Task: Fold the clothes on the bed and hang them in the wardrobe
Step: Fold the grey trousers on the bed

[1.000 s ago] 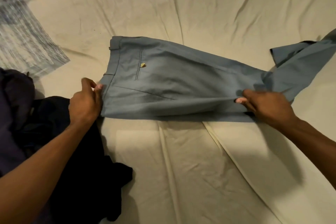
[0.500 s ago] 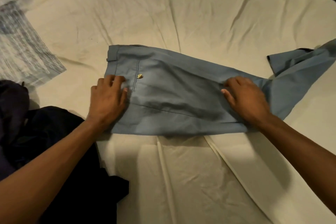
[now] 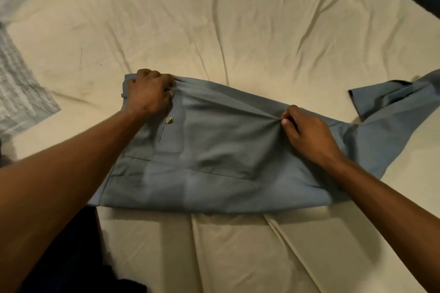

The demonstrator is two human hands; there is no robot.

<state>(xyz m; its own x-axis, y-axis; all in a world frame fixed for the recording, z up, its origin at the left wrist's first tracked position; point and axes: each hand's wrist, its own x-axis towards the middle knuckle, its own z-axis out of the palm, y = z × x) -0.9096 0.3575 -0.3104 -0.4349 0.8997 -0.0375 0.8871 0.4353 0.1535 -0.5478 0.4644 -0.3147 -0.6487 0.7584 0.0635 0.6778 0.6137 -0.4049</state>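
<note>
Both hands have moved from lying flat on the cloth to its far edge. The left hand point(image 3: 148, 94) grips the waistband corner; the right hand point(image 3: 309, 135) pinches the far fold of the blue trousers point(image 3: 214, 162). The trousers lie on the bed point(image 3: 238, 31), legs trailing right. Judgement: the next fold is being set up; hanging remains.
</note>
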